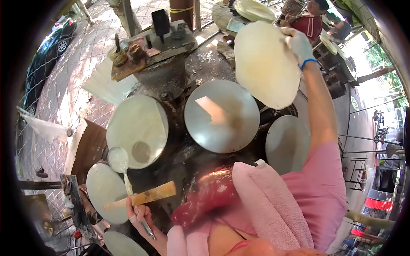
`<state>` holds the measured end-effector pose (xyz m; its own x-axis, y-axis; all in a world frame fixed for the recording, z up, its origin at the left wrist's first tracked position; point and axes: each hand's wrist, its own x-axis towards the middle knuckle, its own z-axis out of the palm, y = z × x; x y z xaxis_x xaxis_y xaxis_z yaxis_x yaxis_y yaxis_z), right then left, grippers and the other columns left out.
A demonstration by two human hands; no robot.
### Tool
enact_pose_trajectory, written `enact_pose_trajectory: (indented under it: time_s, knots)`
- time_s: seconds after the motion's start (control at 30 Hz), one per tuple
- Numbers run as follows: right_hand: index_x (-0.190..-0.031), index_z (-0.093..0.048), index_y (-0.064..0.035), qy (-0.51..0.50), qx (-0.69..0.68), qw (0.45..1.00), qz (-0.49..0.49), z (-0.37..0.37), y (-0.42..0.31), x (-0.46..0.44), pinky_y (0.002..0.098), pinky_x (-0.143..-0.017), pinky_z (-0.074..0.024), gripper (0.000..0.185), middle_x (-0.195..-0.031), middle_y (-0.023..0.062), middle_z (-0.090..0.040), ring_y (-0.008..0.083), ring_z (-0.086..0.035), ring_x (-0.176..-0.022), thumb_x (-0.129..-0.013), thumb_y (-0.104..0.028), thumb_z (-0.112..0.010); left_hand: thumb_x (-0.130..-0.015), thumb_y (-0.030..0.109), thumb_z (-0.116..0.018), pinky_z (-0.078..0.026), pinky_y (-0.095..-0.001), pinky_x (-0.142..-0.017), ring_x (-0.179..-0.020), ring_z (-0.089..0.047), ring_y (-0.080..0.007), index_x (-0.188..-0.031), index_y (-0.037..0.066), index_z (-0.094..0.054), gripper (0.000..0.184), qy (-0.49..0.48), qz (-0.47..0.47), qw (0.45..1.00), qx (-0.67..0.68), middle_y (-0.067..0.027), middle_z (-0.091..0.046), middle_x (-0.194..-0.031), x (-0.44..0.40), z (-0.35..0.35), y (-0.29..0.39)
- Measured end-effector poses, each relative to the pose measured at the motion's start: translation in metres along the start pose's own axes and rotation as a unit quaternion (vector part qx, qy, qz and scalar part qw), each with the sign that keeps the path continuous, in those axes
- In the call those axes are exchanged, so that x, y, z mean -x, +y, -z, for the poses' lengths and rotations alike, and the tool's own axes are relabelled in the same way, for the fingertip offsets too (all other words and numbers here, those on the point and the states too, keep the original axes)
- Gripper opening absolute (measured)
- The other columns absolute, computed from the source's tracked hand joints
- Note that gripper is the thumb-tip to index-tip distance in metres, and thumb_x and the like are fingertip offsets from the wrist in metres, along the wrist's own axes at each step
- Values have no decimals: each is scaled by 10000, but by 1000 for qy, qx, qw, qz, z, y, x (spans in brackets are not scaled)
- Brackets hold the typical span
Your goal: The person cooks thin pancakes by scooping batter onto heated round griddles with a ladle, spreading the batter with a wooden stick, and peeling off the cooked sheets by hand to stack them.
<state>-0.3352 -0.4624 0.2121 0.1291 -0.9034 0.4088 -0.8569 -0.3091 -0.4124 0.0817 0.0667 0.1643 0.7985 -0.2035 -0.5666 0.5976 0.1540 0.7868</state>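
My right hand (298, 45), in a pale glove with a blue band at the wrist, grips the upper right edge of a large thin cream-coloured sheet (267, 66), which hangs raised. Below and left of it lies a bare round metal plate (222, 116). My left hand (140, 212) is closed around a ladle (118, 159) and a flat wooden stick (153, 195). The ladle's bowl overlaps the lower left edge of a round plate (139, 123) coated with a pale layer. A metal handle end sticks out below my left fingers.
Round plates stand at the left (106, 194), lower left (121, 244) and right (288, 143). A cluttered board (160, 47) with tools is beyond. Wire fencing runs along the left. Another person (306, 23) is at the upper right, near more pale sheets.
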Motion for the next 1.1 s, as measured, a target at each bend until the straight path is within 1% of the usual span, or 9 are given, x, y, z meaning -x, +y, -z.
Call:
enact_pose_trajectory:
  time_s: [0.1, 0.2, 0.4, 0.5, 0.7, 0.8, 0.9, 1.03, 1.1]
  knots:
    - [-1187, -662, 1, 34, -315, 942, -110, 30, 58, -19, 283, -838, -506, 372, -1082, 108, -712, 176, -657, -913, -822, -68, -644, -979, 11, -377, -248, -243, -484, -481, -491, -73, -1475, 11, -318, 499, -285, 68, 943, 155, -3, -457, -740, -62, 73, -30]
    - [-1232, -619, 25, 172, -317, 926, -107, 8, 178, -13, 300, -883, -502, 413, -1166, 115, -672, 183, -631, -1007, -830, -56, -664, -939, -68, -371, -252, -250, -506, -521, -515, -82, -1519, 11, -243, 599, -416, 35, 889, 187, -40, -467, -848, -83, 101, -50]
    - [-1139, -682, -20, 306, -365, 851, -221, -102, 326, 77, 312, -829, -505, 310, -1051, 71, -713, 179, -650, -926, -840, -94, -661, -947, -69, -357, -269, -274, -524, -566, -544, -110, -1528, -5, -183, 610, -349, -15, 922, 169, -71, -476, -884, -22, 73, -56]
    - [-1157, -667, -22, 260, -200, 859, -392, -153, 372, 123, 326, -847, -499, 333, -1052, 91, -718, 205, -665, -937, -858, -169, -666, -957, -64, -349, -280, -290, -534, -593, -549, -120, -1535, -7, -143, 617, -359, -27, 920, 155, -92, -479, -897, -4, 72, -57]
    - [-1083, -679, -83, 190, 26, 905, -380, -153, 375, 134, 429, -841, -511, 302, -1054, 182, -698, 346, -665, -974, -855, -263, -599, -1021, 108, -364, -284, -258, -481, -472, -504, -104, -1509, 17, -261, 507, -303, -47, 929, 205, -85, -501, -844, 7, 91, -68]
    - [-1168, -615, -80, 84, 214, 882, -412, -106, 286, 124, 518, -795, -527, 585, -1098, 205, -666, 382, -653, -981, -783, -519, -647, -1069, 225, -289, -271, -281, -482, -414, -451, -77, -1216, 40, -486, 307, -271, 33, 930, 248, 46, -425, -590, 23, 68, -66]
    - [-1330, -522, -30, 183, 298, 907, -234, -122, 235, 133, 465, -885, -503, 662, -1128, 209, -646, 343, -642, -997, -854, -469, -658, -1063, 347, -325, -271, -273, -415, -341, -389, -63, -1156, -20, -564, 447, -144, 122, 947, 259, 53, -398, -512, 32, 44, -49]
    - [-1347, -534, -24, -51, -49, 995, -70, -186, 104, 162, 354, -919, -493, 509, -1185, 185, -648, 285, -636, -1028, -887, -201, -660, -1058, 305, -333, -252, -265, -414, -341, -416, -69, -1191, -79, -518, 447, -254, 119, 928, 244, -142, -698, -994, 2, 74, -45]
    - [-1353, -542, -34, -128, -288, 948, 42, -244, 18, 199, 316, -879, -503, 490, -1150, 149, -675, 175, -636, -1024, -887, -144, -645, -1049, 307, -384, -230, -250, -378, -311, -381, -55, -1115, -38, -559, 392, -175, 120, 958, 194, 10, -538, -633, -6, 77, -34]
